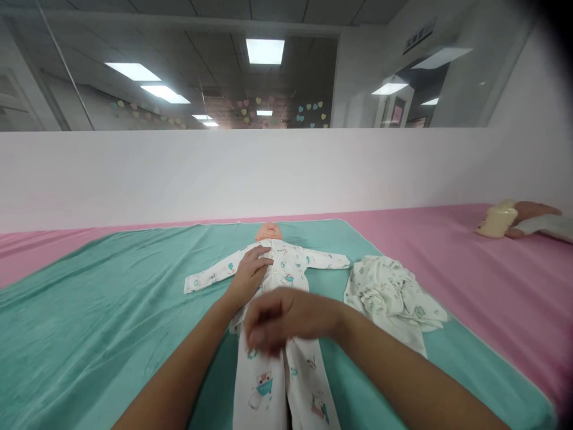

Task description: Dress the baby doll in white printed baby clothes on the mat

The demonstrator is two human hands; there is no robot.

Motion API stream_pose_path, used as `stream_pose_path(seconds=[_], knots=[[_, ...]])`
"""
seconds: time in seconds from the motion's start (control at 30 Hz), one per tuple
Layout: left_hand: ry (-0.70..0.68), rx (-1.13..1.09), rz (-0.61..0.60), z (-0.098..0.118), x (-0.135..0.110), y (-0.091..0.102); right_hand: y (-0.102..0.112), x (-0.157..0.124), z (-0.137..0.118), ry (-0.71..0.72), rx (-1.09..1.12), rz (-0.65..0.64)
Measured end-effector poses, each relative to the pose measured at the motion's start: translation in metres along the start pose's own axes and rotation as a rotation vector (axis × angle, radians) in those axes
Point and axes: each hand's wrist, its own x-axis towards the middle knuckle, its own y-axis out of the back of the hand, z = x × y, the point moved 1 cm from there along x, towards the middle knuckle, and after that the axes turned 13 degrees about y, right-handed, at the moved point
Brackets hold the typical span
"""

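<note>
The left hand [249, 273] lies open and flat, palm down, on the chest of a baby doll [270, 232], pressing the front of its printed white sleepsuit [286, 358] against the body. The right hand [280, 325] hovers over the suit at waist level with fingers curled loosely downward; it is blurred, so I cannot tell whether it pinches the fabric. The doll lies on its back, arms spread, legs towards the person, in the middle of a teal mat [102, 310] spread over pink bedding [492, 269]. As I judge it, the step in hand is closing or smoothing the suit's front, and the next move calls for holding the cloth steady with one hand. A crumpled printed garment [389, 292] lies just beside the doll; a cream bottle [496, 220] stands well apart.
</note>
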Motion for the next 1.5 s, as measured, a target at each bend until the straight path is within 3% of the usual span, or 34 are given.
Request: stream_pose_path(seconds=[0.07, 0.13, 0.17, 0.33, 0.47, 0.6, 0.8, 1.0, 1.23, 1.5], knots=[[-0.007, -0.013, 0.000, 0.003, 0.000, 0.000, 0.025, -0.008, 0.016, 0.037, -0.156, 0.304], [0.000, -0.018, -0.017, 0.006, 0.000, 0.000, 0.042, -0.013, 0.035, 0.028, -0.471, 0.622], [0.003, -0.020, -0.030, 0.008, -0.001, 0.000, 0.046, -0.015, 0.045, -0.002, -0.621, 0.699], [0.044, -0.042, -0.121, 0.014, -0.002, 0.003, 0.043, -0.001, 0.070, -0.180, -1.142, 0.613], [0.055, -0.037, -0.147, 0.015, -0.001, 0.004, 0.040, 0.011, 0.069, -0.324, -1.335, 0.552], [0.040, -0.003, -0.130, 0.016, -0.001, 0.003, 0.040, 0.009, 0.068, -0.288, -1.368, 0.541], [0.048, 0.063, -0.120, 0.020, -0.003, 0.004, 0.044, -0.002, 0.076, -0.119, -1.246, 0.553], [0.034, 0.068, -0.113, 0.017, -0.003, 0.003, 0.048, -0.005, 0.080, -0.016, -1.136, 0.638], [-0.084, 0.074, -0.100, 0.015, -0.004, 0.003, 0.051, -0.008, 0.084, 0.145, -1.028, 0.671], [-0.165, 0.167, -0.079, 0.018, -0.005, 0.003, 0.058, -0.009, 0.090, 0.144, -0.910, 0.801]])
